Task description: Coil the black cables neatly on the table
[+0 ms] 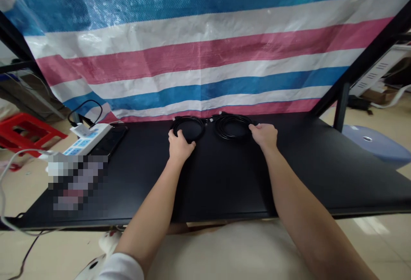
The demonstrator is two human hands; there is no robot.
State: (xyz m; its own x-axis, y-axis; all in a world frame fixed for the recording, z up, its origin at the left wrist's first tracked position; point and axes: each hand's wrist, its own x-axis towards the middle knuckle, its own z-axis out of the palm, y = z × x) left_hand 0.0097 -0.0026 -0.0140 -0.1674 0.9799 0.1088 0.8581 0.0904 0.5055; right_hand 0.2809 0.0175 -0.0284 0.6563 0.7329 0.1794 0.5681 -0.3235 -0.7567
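Striped blue, white and pink tarpaulin [205,53] hangs behind a black table [221,181]. At the table's far edge, the left hand [181,145] curls around the near side of a left cable coil [188,117], and the right hand [263,136] closes narrowly on the edge of a right cable coil [231,116]. Farther left lies a power strip [86,138].
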